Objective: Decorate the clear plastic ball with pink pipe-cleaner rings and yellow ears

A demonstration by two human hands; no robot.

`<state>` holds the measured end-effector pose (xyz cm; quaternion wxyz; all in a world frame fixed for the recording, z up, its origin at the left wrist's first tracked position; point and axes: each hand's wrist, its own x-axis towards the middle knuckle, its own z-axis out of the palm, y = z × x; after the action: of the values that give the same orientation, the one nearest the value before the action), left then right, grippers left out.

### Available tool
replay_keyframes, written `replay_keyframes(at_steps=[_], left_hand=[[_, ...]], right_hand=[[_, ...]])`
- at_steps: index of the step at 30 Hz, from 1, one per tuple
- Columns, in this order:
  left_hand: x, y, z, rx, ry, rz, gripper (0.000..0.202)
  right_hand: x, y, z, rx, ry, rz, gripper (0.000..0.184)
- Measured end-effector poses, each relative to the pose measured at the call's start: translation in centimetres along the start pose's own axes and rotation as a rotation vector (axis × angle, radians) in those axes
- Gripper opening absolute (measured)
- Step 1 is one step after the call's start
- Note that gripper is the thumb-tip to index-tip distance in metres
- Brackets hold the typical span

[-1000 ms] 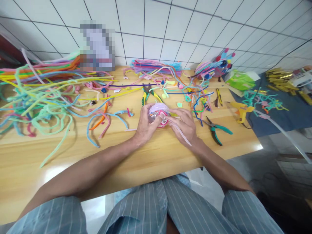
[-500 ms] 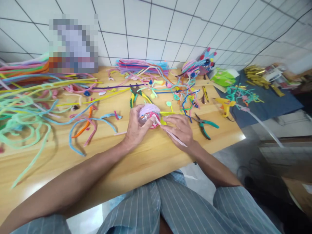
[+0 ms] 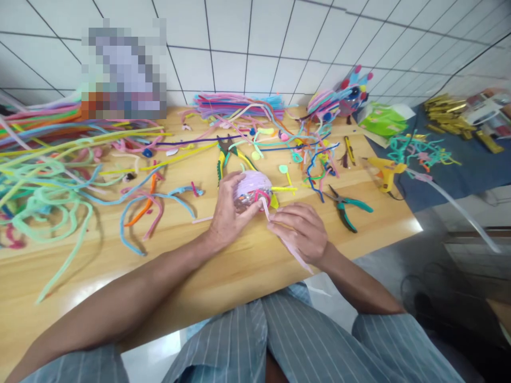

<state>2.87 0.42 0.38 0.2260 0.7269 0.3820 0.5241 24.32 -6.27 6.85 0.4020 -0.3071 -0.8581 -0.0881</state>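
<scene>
My left hand (image 3: 230, 213) is closed round a ball (image 3: 252, 183) wrapped in lilac pipe cleaner, with a pink ring and a bare, shiny patch on its near side. The left thumb presses near the ring, where a pale pink pipe cleaner (image 3: 293, 250) starts. My right hand (image 3: 301, 229) pinches that strand just right of the ball, and its loose end hangs below the fingers. Short yellow pieces (image 3: 284, 189) show at the ball's right side. Behind the ball, yellow-green pliers (image 3: 235, 154) lie with spread handles.
Teal-handled pliers (image 3: 348, 207) and a yellow glue gun (image 3: 385, 173) lie to the right. Tangled green pipe cleaners (image 3: 48, 207) cover the left side. A pipe-cleaner bundle (image 3: 239, 105) and a decorated figure (image 3: 331, 103) stand by the tiled wall. A yellow cutter knife (image 3: 349, 150) lies near the figure.
My right hand has moved slightly down and away from the ball, drawing the pale pink strand out straighter. The left hand still holds the ball. The view has shifted slightly.
</scene>
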Motion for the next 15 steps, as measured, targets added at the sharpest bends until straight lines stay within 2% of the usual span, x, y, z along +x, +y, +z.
replay_keyframes(at_steps=[4, 7, 9, 11, 13, 15], left_hand=[[0.0, -0.1, -0.2, -0.007, 0.000, -0.011, 0.063], [-0.1, -0.2, -0.3, -0.027, -0.009, -0.050, 0.068], [-0.1, -0.3, -0.3, -0.038, -0.011, -0.075, 0.069], [-0.1, -0.5, -0.3, -0.045, -0.011, -0.087, 0.070], [0.0, -0.6, -0.3, -0.050, -0.008, -0.090, 0.072], [0.1, -0.7, -0.2, -0.047, 0.007, -0.083, 0.072]], right_hand=[[-0.4, -0.3, -0.6, -0.009, -0.012, 0.052, 0.030], [-1.9, 1.2, -2.6, -0.095, -0.011, 0.193, 0.031], [-3.9, 3.7, -4.8, -0.186, 0.031, 0.427, 0.020], [-6.4, 7.3, -7.5, -0.235, 0.098, 0.782, 0.012], [-9.1, 11.6, -10.5, -0.238, 0.287, 1.041, 0.017], [-11.2, 15.8, -13.0, -0.341, 0.537, 1.158, 0.018]])
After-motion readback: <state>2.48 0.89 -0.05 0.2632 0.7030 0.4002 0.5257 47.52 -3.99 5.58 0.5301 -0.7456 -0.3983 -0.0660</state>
